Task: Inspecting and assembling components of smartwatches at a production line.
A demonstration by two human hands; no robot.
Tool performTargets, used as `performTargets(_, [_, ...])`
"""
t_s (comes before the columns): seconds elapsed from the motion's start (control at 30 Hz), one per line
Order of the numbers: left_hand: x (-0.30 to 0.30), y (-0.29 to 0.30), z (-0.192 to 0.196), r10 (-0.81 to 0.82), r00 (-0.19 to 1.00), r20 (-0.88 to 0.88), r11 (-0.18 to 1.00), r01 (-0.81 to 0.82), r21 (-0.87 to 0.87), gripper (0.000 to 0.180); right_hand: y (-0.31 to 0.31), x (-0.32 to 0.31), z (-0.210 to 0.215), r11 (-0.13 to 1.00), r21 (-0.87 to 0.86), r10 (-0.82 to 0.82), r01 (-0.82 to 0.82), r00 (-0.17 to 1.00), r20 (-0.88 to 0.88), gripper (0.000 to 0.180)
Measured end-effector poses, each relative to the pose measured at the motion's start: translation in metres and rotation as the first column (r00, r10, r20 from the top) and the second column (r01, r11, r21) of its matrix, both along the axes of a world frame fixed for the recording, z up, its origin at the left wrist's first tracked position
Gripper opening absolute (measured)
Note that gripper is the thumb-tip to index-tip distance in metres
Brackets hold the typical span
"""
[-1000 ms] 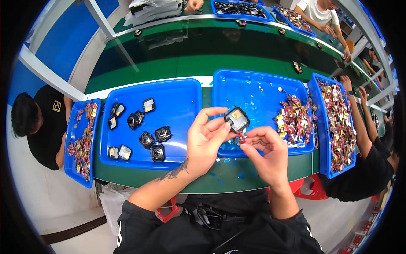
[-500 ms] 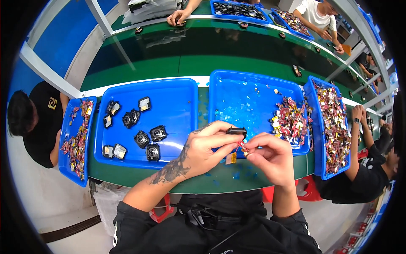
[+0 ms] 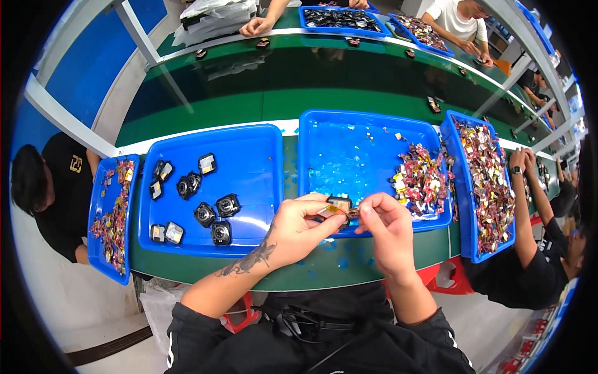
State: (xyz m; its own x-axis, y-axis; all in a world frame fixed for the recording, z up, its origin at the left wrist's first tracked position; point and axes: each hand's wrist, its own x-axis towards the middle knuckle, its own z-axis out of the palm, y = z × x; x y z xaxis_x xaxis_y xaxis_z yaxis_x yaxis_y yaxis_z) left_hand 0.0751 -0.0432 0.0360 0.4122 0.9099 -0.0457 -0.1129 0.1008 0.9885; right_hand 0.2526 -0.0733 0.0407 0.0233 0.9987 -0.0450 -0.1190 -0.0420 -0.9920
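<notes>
Over the front edge of the right-hand blue tray, my left hand is closed round a small black device case. The case is turned so its open inner side shows. A flat silver battery with a yellow end lies against it under my left thumb. My right hand pinches thin wires at the case's right edge; its fingertips partly hide them. To the left, a wide blue tray holds several black cases, some showing a round lens-like front, others a pale battery.
The right-hand blue tray holds a heap of wired batteries and scattered blue film bits. Narrow trays of batteries stand at far left and far right. Beyond runs a green conveyor belt carrying small parts. Co-workers sit around.
The black case has tipped in my left hand, so its inside now shows. The battery, which hung below, now lies against the case. My right hand stays close beside it.
</notes>
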Motion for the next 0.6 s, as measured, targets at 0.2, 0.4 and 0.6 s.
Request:
performTargets(0.2, [-0.004, 0.001, -0.010, -0.060, 0.992, -0.114, 0.998, 0.062, 0.014, 0.025, -0.003, -0.016, 0.006, 0.985, 0.087, -0.147, 0.148, 0.989, -0.022, 0.013])
performTargets(0.4, [0.007, -0.006, -0.005, 0.084, 0.966, 0.245, 0.995, -0.067, -0.076, 0.035, -0.002, -0.026, -0.010, 0.923, 0.211, -0.315, 0.321, 0.947, -0.064, 0.024])
performTargets(0.6, [0.011, -0.007, -0.009, 0.136, 0.958, 0.252, 0.988, -0.115, -0.099, 0.035, 0.002, -0.038, -0.021, 0.871, 0.317, -0.387, 0.376, 0.922, -0.028, 0.022])
